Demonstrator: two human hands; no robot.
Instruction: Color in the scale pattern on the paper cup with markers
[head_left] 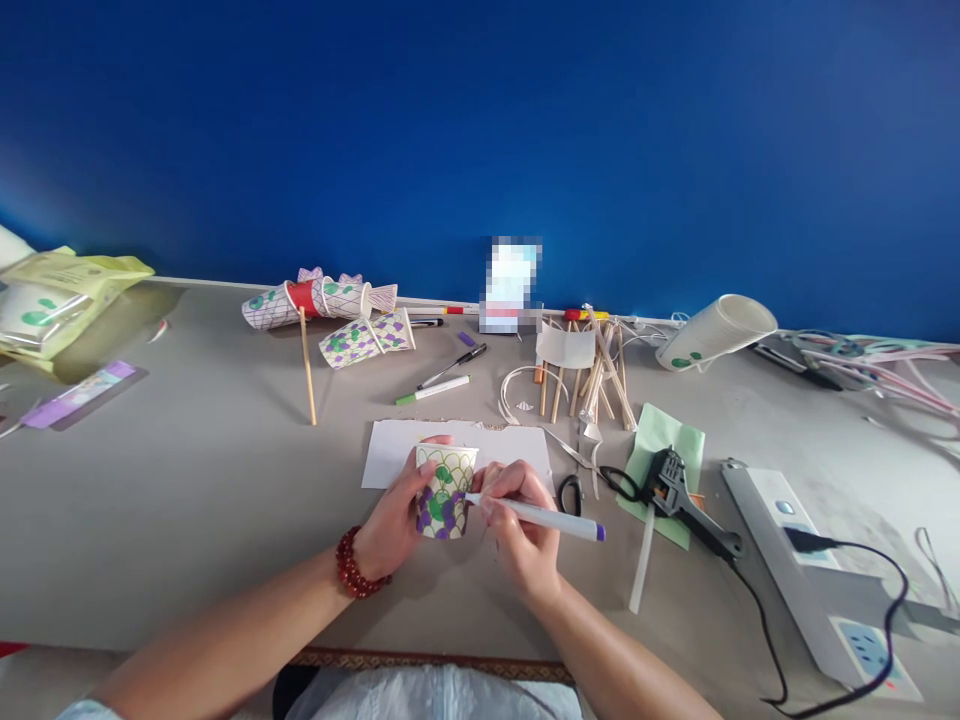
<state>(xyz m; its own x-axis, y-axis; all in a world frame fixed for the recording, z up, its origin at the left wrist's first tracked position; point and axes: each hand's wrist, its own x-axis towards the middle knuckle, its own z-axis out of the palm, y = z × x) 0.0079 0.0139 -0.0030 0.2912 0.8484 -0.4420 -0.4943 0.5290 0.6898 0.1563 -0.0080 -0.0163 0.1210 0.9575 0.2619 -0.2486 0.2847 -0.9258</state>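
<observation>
My left hand (397,508) is wrapped round a white paper cup (445,465) from its left side. A scale pattern covers the cup, with purple and green patches coloured in. Between the fingers of my right hand (525,520) is a white marker (559,518) with a purple end; its other end reaches the cup's right side. Whether the tip touches the cup I cannot tell. Under the hands lies a white sheet (382,455). Beyond it rest a green marker (435,390), a black pen (454,366) and a purple cap (466,339).
Decorated joined cups (304,297) and a patterned cup (367,337) lie at the back left. To the right are scissors (571,495), wooden sticks (600,375), a hot glue gun (679,500), a power strip (787,570) with a cord, and stacked paper cups (716,332). A phone (510,285) leans against the wall.
</observation>
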